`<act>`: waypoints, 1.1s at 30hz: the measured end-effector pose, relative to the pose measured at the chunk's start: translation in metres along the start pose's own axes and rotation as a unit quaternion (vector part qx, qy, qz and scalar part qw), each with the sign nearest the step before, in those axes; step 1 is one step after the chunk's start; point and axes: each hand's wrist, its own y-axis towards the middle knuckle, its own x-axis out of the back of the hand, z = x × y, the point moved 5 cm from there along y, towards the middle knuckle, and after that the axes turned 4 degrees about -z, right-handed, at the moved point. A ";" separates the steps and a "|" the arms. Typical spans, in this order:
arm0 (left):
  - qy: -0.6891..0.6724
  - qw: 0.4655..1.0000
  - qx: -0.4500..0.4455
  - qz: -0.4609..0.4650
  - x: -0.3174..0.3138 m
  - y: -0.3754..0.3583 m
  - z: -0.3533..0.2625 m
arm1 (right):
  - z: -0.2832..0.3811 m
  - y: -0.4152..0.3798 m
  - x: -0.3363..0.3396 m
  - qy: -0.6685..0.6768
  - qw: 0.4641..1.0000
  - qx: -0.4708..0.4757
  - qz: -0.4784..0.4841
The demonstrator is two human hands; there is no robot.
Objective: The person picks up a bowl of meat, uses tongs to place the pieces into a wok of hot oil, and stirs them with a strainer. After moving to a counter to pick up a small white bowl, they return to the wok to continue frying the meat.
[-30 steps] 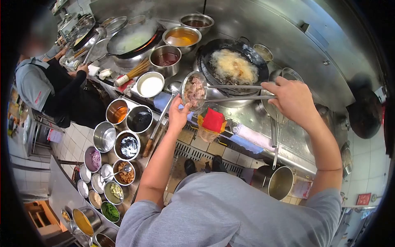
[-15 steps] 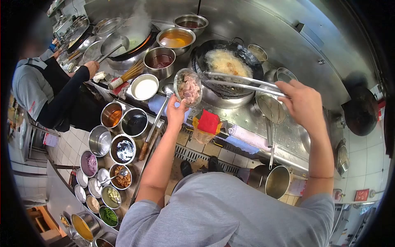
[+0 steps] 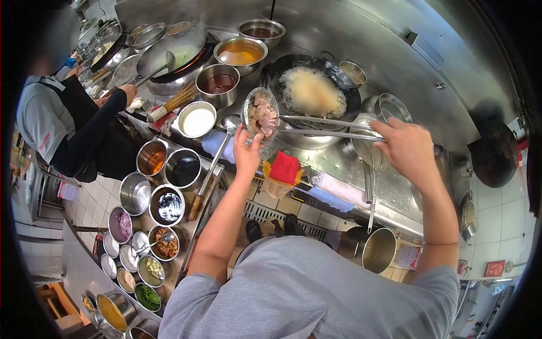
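My left hand [image 3: 247,151] grips the rim of a small metal bowl [image 3: 247,107], tilted toward the wok. Pieces of raw meat [image 3: 264,117] lie in it. My right hand [image 3: 403,144] is closed around long metal tongs [image 3: 344,129], whose tips reach the meat at the bowl's right side. Just beyond, a black wok [image 3: 353,96] on the stove holds bubbling, foaming oil [image 3: 310,90] with something pale golden blurred at its middle.
On the left a person [image 3: 73,124] works a ladle [image 3: 155,70] in a steaming wok. Bowls of liquid [image 3: 241,52] stand between the woks. Several ingredient containers [image 3: 151,268] cover the lower-left counter. A wire strainer [image 3: 372,152] rests right of the wok; a red packet [image 3: 284,168] is at the counter edge.
The bowl has tilted further and shifted slightly right. My right hand has moved left and a little down, bringing the tongs' tips to the meat.
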 end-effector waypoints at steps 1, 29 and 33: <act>-0.012 1.000 0.011 -0.005 0.001 0.002 0.005 | -0.006 -0.003 0.008 0.004 1.000 -0.012 -0.019; -0.177 0.967 0.180 0.019 0.038 -0.022 0.007 | -0.012 0.057 -0.016 0.064 0.992 -0.111 -0.007; -0.100 0.993 0.061 0.005 0.037 -0.015 -0.005 | 0.015 0.029 0.013 0.040 0.999 -0.030 -0.003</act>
